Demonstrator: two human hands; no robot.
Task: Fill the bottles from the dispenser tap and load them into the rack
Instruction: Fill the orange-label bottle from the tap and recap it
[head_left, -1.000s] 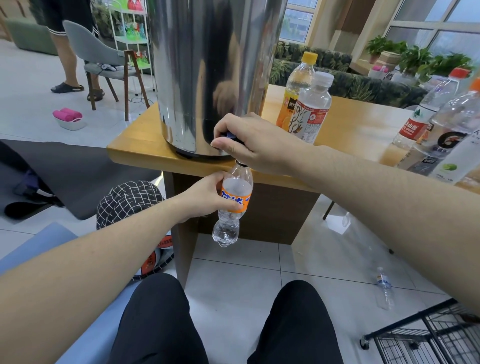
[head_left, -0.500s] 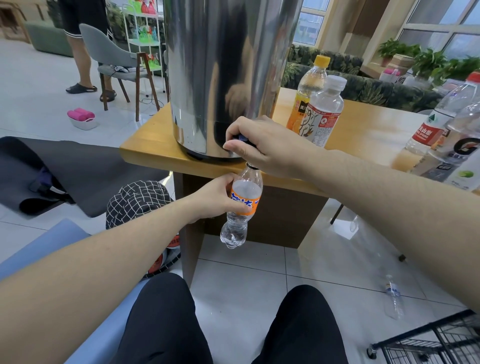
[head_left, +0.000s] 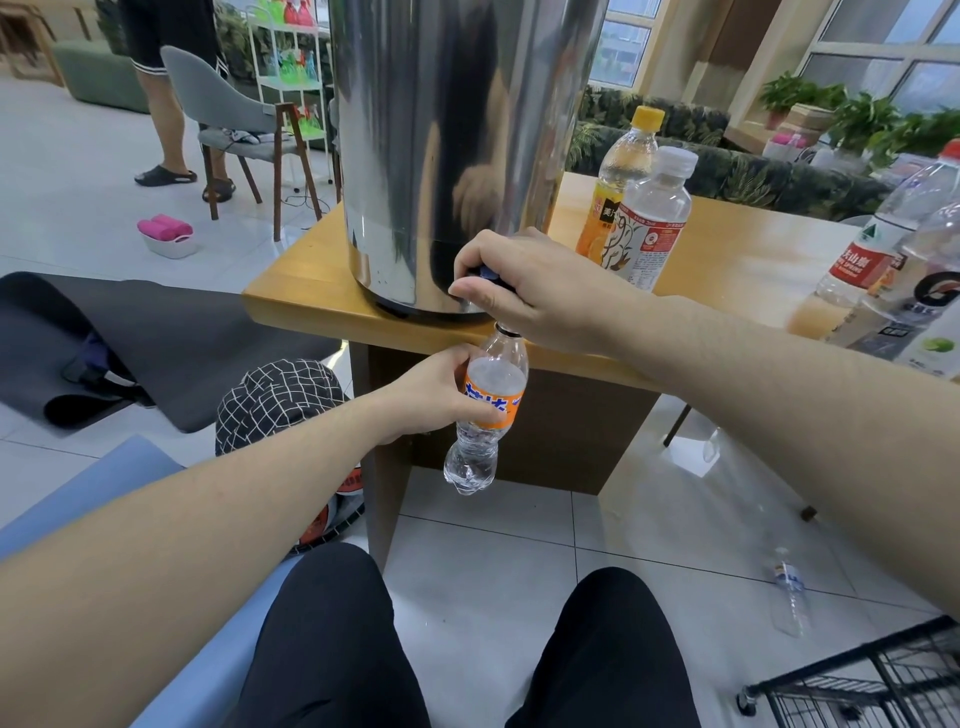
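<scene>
Left hand (head_left: 434, 395) wraps round the orange-labelled bottle (head_left: 485, 410), held uncapped and slightly tilted just below the near table edge, its mouth right under the right hand (head_left: 524, 291), whose fingers curl over the blue-black tap handle (head_left: 485, 274) at the base of the steel dispenser (head_left: 447, 145) on the wooden table (head_left: 727, 260). Behind the right hand stand a yellow-capped bottle (head_left: 621, 182) and a white-capped bottle (head_left: 657, 213) touching each other, more bottles (head_left: 893, 270) cluster at the far right table edge; a small bottle (head_left: 789, 590) lies on the tiled floor, near the black wire rack (head_left: 852, 686) in the near-right corner
</scene>
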